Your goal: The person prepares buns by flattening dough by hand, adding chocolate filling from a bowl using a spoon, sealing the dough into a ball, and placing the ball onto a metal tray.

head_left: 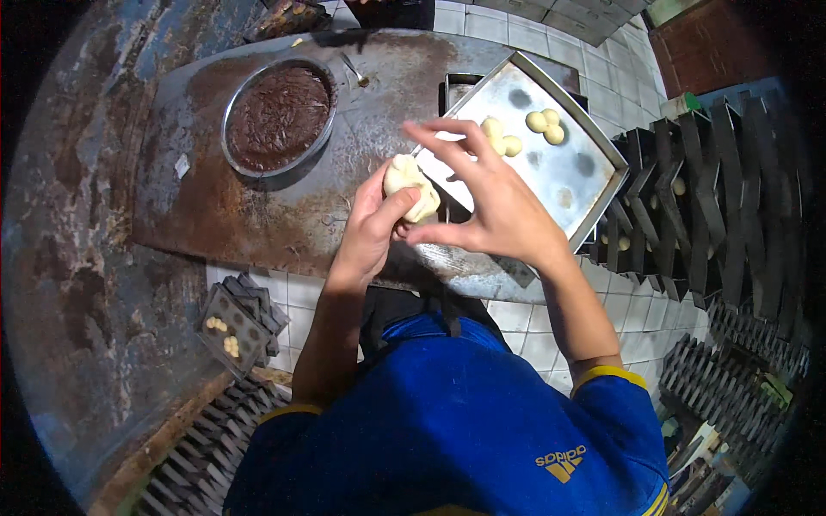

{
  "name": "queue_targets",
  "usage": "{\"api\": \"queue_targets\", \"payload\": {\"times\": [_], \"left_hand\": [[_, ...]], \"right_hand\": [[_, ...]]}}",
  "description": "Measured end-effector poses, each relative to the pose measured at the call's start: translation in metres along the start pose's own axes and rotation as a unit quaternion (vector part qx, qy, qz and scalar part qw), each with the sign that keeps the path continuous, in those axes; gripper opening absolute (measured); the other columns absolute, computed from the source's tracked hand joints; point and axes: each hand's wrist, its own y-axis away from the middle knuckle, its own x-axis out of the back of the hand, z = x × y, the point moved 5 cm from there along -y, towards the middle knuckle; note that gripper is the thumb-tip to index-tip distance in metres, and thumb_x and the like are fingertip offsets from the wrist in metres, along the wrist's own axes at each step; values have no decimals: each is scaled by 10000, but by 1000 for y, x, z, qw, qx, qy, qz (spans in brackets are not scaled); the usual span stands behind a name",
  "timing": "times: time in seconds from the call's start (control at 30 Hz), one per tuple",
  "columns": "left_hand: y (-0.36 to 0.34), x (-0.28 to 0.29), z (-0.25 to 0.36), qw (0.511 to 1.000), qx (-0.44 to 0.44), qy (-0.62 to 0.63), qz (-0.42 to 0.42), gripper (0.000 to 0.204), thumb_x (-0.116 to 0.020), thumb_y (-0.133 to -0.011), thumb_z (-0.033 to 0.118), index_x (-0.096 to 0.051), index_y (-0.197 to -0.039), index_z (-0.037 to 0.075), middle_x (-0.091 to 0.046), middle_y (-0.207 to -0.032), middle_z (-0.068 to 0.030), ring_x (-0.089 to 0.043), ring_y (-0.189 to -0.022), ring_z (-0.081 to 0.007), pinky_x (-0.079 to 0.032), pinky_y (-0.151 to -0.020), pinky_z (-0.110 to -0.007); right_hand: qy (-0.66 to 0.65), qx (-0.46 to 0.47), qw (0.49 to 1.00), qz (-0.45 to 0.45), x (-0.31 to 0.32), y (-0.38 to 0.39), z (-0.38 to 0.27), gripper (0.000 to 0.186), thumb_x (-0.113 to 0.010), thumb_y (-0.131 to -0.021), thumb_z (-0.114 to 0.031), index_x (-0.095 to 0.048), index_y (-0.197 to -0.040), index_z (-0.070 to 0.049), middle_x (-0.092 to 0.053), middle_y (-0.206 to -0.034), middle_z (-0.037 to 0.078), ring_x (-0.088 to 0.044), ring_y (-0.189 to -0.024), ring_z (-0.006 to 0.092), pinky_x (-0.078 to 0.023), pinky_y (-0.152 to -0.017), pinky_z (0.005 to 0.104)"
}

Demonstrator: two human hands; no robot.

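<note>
Bare worktop [284,215] between bowl [278,116] and tray [551,172]

Dim, bluish light; bent fisheye edges

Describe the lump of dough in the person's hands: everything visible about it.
The dough lump is pale cream, soft and smooth-looking, folded into an irregular, rounded shape with a crease across it. It is held above the worn metal worktop, at the near corner of the metal baking tray. The left hand cups it from below and the side, thumb pressed across its lower edge. The right hand touches it with the thumb, the other fingers spread above. Its underside is hidden.
</note>
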Motion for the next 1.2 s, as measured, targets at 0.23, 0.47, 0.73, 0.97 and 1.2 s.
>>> {"api": "queue_targets", "payload": {"times": [0.23, 0.47, 0.73, 0.97, 1.2], "left_hand": [[5, -17, -5, 991, 91, 78, -68, 463, -558, -1010, 288, -486, -1411, 69, -630, -1061, -10, -563, -711, -33, -441, -540, -195], [5, -37, 2, 998, 32, 20, 43, 393, -561, -1034, 298, -500, -1373, 109, -639, -988, 6, -543, -665, -28, -394, -548, -170], [11, -42, 13, 990, -28, -134, -40, 376, -651, -1029, 229, -529, -1346, 68, -615, -1020, 17, -531, -789, -23, -384, -624, -182], [15, -41, 8, 999, 25, 17, -19, 436, -623, -1001, 192, -542, -1394, 23, -618, -1055, 8, -518, -841, -25, -418, -689, -199], [19, -31, 11, 988, 118, 51, -82, 435, -588, -1004, 249, -491, -1385, 63, -661, -1165, -66, -616, -902, -88, -455, -738, -208]], "right_hand": [[-70, 5, 997, -43, 14, 15, 20, 471, -864, -865, -256, -744, -1281, -74, -678, -1103, 128, -711, -1013, 284, -580, -862, 382], [-48, 63, 997, 22, 19, 20, 3, 481, -875, -856, -250, -742, -1288, -85, -661, -999, 115, -721, -855, 254, -586, -746, 349], [-77, 2, 996, 48, 24, 27, 17, 268, -797, -914, -125, -796, -1172, -52, -702, -959, 118, -703, -763, 255, -569, -709, 339], [-81, 14, 997, 4, 35, 26, -2, 421, -846, -888, -241, -755, -1263, -74, -655, -1104, 126, -677, -1016, 303, -562, -871, 383], [-140, 44, 989, -18, 27, 29, 15, 383, -905, -827, -222, -765, -1132, -37, -678, -993, 95, -697, -938, 208, -565, -803, 331]]}}
